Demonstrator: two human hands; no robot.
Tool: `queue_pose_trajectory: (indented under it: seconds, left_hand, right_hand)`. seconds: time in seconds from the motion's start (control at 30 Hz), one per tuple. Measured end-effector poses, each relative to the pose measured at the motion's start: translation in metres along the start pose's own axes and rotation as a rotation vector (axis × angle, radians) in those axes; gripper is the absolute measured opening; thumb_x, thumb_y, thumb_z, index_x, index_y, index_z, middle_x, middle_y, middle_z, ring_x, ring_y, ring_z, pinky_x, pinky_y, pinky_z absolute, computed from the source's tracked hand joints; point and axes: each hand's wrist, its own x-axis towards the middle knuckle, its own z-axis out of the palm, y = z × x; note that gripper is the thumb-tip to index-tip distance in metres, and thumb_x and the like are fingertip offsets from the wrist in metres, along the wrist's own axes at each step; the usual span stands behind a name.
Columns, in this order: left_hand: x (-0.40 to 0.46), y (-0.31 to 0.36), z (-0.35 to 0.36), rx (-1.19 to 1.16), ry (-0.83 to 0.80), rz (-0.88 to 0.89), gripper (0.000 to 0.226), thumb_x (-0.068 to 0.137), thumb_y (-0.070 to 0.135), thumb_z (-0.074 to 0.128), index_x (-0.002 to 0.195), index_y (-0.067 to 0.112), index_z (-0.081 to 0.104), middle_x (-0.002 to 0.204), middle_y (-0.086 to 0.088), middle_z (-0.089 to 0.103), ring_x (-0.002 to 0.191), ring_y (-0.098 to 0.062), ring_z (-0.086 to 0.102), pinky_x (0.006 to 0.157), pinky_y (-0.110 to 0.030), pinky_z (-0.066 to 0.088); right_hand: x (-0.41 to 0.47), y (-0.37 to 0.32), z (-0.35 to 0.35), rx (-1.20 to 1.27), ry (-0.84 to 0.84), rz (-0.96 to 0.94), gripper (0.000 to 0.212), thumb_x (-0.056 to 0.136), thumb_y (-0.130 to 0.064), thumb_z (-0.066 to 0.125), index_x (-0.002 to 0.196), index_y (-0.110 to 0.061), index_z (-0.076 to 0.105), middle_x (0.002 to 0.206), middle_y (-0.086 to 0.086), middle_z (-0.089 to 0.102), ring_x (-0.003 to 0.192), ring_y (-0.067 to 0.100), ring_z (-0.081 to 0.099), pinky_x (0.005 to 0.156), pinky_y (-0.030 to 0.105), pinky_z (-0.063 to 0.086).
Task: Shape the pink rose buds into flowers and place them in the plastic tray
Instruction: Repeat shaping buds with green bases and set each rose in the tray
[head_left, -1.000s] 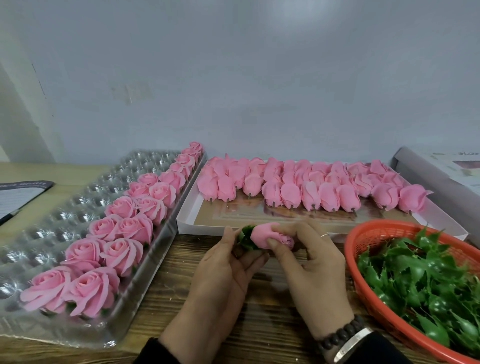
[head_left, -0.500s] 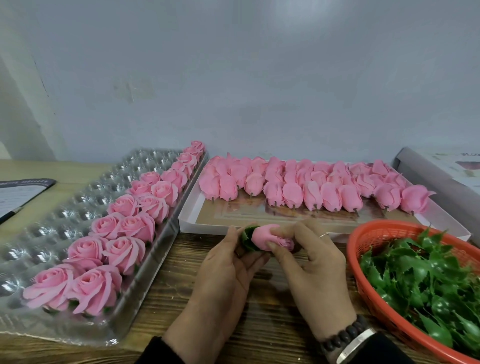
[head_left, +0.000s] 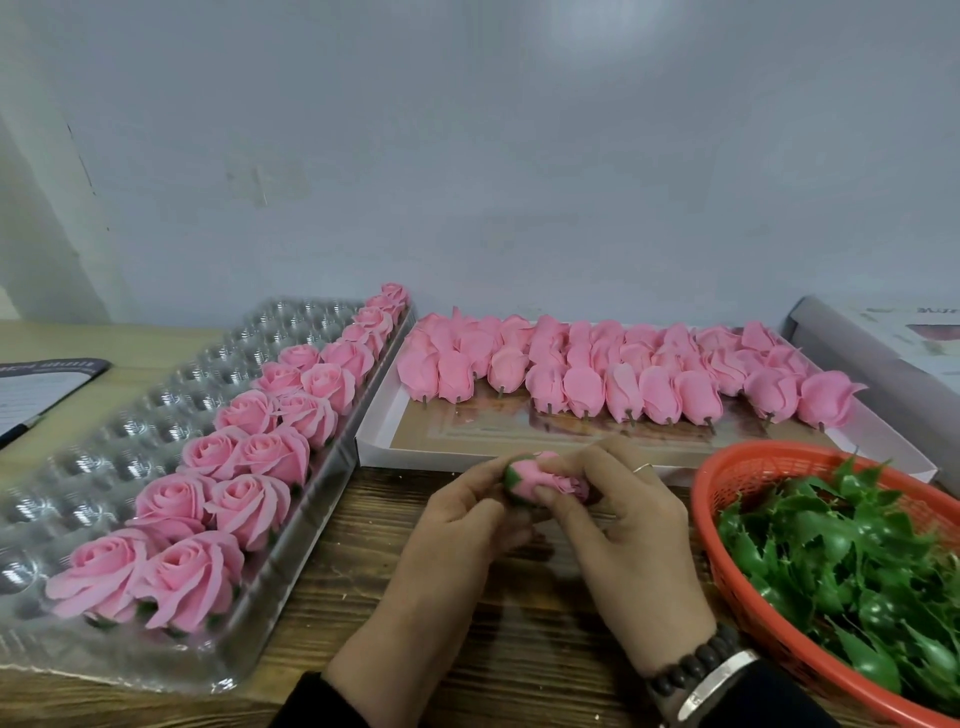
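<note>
From the head view, both hands hold one bud (head_left: 540, 477) just above the counter (head_left: 467, 623), near the tray (head_left: 156, 415). The left hand (head_left: 457, 525) grips its green base. The right hand (head_left: 623, 525) pinches the pink petals. The bud looks soft and light and may tear easily. The firm green base seems the best place to hold while the petals get opened.

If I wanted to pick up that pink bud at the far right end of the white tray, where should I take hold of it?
Probably by the firm lower body of the closed pink bud, fingers coming from above and the front. It lies on the white cardboard tray with its short stem pointing toward you; its loose petal tip flares right and looks easily creased.
</note>
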Motion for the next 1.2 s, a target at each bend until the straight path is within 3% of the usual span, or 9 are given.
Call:
queue_pose_trajectory:
  seconds: [0.13, 0.23, 0.37, 0.53, 0.7, 0.87, 1.0, 1.1, 1.2]
  left_hand:
    - [0.002, -0.001, -0.007, 0.468, 0.069, 0.176, 0.052, 0.079, -0.013, 0.053, 0.121, 0.019, 0.053, 0.102, -0.012, 0.064, 0.078, -0.011, 0.063, 0.071, -0.017, 0.050]
    - [0.002, -0.003, -0.005, 0.607, 0.107, 0.256, 0.037, 0.071, 0.002, 0.068, 0.102, 0.019, 0.058, 0.098, -0.006, 0.061, 0.083, -0.012, 0.059, 0.073, -0.027, 0.051]
    - [0.001, -0.004, -0.005, 0.745, 0.102, 0.281, 0.031, 0.068, -0.003, 0.067, 0.073, 0.024, 0.052, 0.074, 0.001, 0.060, 0.068, -0.005, 0.052, 0.061, -0.022, 0.042]
    - [0.000, -0.004, -0.006, 0.816, 0.097, 0.228, 0.015, 0.072, 0.002, 0.068, 0.082, 0.013, 0.064, 0.084, -0.005, 0.063, 0.081, -0.018, 0.058, 0.072, -0.033, 0.049]
    - [-0.004, 0.003, -0.005, 0.234, 0.090, 0.088, 0.018, 0.073, 0.013, 0.071, 0.077, -0.002, 0.063, 0.078, -0.024, 0.065, 0.067, -0.026, 0.061, 0.062, -0.032, 0.052]
    - [-0.002, 0.009, 0.000, -0.269, 0.165, 0.091, 0.008, 0.060, 0.017, 0.072, 0.068, 0.020, 0.071, 0.071, -0.002, 0.067, 0.064, -0.007, 0.062, 0.051, -0.015, 0.048]
    - [-0.002, 0.007, 0.004, -0.422, 0.133, -0.024, 0.031, 0.061, 0.022, 0.069, 0.092, 0.014, 0.069, 0.084, -0.009, 0.069, 0.075, -0.016, 0.066, 0.069, -0.026, 0.055]
    - [-0.005, 0.007, 0.009, -0.490, 0.110, -0.079, 0.034, 0.063, 0.018, 0.068, 0.096, 0.008, 0.068, 0.083, -0.011, 0.070, 0.076, -0.018, 0.068, 0.074, -0.029, 0.056]
    - [-0.005, 0.006, 0.011, -0.503, 0.086, -0.111, 0.038, 0.062, 0.017, 0.068, 0.099, 0.005, 0.066, 0.088, -0.015, 0.067, 0.083, -0.022, 0.066, 0.080, -0.033, 0.054]
  right_hand:
    - [0.001, -0.003, -0.003, 0.037, -0.025, -0.003, 0.013, 0.075, -0.008, 0.075, 0.082, -0.018, 0.070, 0.081, -0.015, 0.057, 0.083, -0.005, 0.055, 0.073, 0.002, 0.038]
    - [-0.001, -0.007, -0.002, 0.094, -0.117, -0.004, 0.014, 0.077, -0.013, 0.074, 0.080, -0.025, 0.068, 0.083, -0.013, 0.059, 0.085, 0.000, 0.057, 0.074, 0.006, 0.040]
    - [-0.001, -0.011, -0.001, 0.120, -0.288, -0.012, 0.019, 0.076, -0.022, 0.066, 0.092, -0.030, 0.061, 0.090, -0.015, 0.055, 0.088, 0.001, 0.056, 0.076, 0.010, 0.042]
    - [0.000, -0.010, -0.001, 0.077, -0.373, -0.074, 0.018, 0.079, -0.022, 0.063, 0.094, -0.031, 0.058, 0.094, -0.016, 0.052, 0.087, 0.003, 0.056, 0.075, 0.011, 0.042]
    - [-0.004, -0.015, 0.001, 0.099, -0.147, -0.104, 0.034, 0.086, -0.034, 0.053, 0.119, -0.041, 0.047, 0.105, -0.015, 0.056, 0.091, 0.001, 0.057, 0.076, 0.005, 0.042]
    - [-0.006, -0.005, 0.009, 0.124, -0.099, 0.115, 0.047, 0.074, 0.003, 0.062, 0.094, -0.037, 0.048, 0.090, -0.013, 0.057, 0.088, 0.000, 0.056, 0.074, 0.006, 0.042]
    - [-0.011, -0.011, 0.019, 0.164, -0.224, 0.143, 0.043, 0.071, -0.002, 0.070, 0.090, -0.034, 0.048, 0.083, -0.014, 0.059, 0.085, -0.002, 0.058, 0.071, 0.004, 0.041]
    - [-0.012, -0.014, 0.022, 0.137, -0.225, 0.189, 0.052, 0.071, -0.009, 0.070, 0.089, -0.050, 0.044, 0.082, -0.019, 0.057, 0.085, -0.005, 0.055, 0.070, 0.004, 0.039]
    - [-0.012, -0.015, 0.019, 0.119, -0.204, 0.190, 0.043, 0.070, -0.010, 0.071, 0.084, -0.044, 0.049, 0.077, -0.018, 0.055, 0.081, -0.005, 0.055, 0.068, 0.004, 0.038]
